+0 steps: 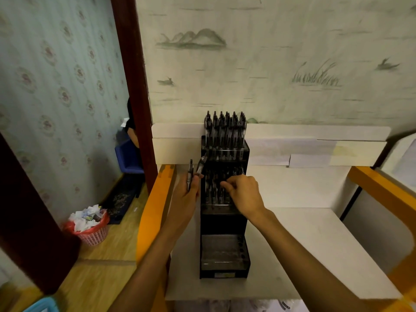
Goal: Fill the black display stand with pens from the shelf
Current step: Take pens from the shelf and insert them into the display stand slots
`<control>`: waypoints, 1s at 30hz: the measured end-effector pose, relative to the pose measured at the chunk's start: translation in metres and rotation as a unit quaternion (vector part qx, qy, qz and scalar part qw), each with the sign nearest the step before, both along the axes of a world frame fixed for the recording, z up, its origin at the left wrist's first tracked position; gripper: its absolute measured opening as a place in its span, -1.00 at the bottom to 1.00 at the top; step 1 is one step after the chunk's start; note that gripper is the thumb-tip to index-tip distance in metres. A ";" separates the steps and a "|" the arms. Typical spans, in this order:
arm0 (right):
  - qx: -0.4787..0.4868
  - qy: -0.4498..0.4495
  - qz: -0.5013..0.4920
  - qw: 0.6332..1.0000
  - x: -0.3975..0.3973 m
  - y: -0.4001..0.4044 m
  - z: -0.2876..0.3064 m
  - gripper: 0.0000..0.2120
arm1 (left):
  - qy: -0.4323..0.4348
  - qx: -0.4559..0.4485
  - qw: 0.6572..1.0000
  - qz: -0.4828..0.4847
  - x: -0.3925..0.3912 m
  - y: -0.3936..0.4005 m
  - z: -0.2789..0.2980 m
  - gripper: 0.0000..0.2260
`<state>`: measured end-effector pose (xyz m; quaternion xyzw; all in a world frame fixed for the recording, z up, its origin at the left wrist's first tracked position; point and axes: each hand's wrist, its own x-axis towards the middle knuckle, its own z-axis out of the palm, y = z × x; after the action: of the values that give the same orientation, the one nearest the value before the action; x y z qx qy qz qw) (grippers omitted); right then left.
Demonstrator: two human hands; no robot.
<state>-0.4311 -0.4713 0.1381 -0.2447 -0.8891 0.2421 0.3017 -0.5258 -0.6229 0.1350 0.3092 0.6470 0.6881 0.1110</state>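
Both arms reach up toward 12 o'clock, where the left hand (pixel 188 192) holds spare pens (pixel 195 171) ready beside the black display stand (pixel 224 212) while the right hand (pixel 244 192) pinches one pen into the middle row, so refills stay close

Painted wallpaper (pixel 292 52), wooden floor (pixel 105 251), perhaps blue chair (pixel 129 158)

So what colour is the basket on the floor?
Red, or pinkish-red: the basket, full of crumpled paper, shows in the head view.
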 end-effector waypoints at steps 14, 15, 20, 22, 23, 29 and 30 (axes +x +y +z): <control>-0.313 0.175 0.142 0.922 0.007 -0.010 0.041 -0.78 | 0.086 0.007 0.996 -0.001 0.008 0.008 0.000 -0.92; -0.325 0.178 0.142 0.918 0.007 -0.010 0.042 -0.78 | 0.086 0.005 0.996 -0.001 0.007 0.009 -0.001 -0.91; -0.342 0.210 0.102 0.910 0.000 -0.014 0.042 -0.86 | 0.104 0.004 0.994 -0.008 0.010 0.013 -0.001 -0.94; -0.352 0.231 0.094 0.902 -0.001 -0.011 0.048 -0.87 | 0.092 0.005 0.996 0.023 0.012 0.014 -0.001 -0.89; -0.351 0.238 0.086 0.902 -0.001 -0.009 0.051 -0.86 | 0.079 0.003 0.996 0.045 0.011 0.013 -0.002 -0.83; -0.204 0.201 0.036 0.958 0.010 0.009 0.058 -0.86 | 0.132 0.028 0.984 0.117 0.007 0.003 0.002 -0.69; -0.155 0.177 0.028 0.972 0.011 0.010 0.057 -0.85 | 0.146 0.028 0.979 0.142 0.007 0.005 0.004 -0.65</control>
<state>-0.4202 -0.4613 0.1948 -0.2167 -0.7797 0.4248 0.4057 -0.5185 -0.6181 0.1395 0.3145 0.6739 0.6622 -0.0918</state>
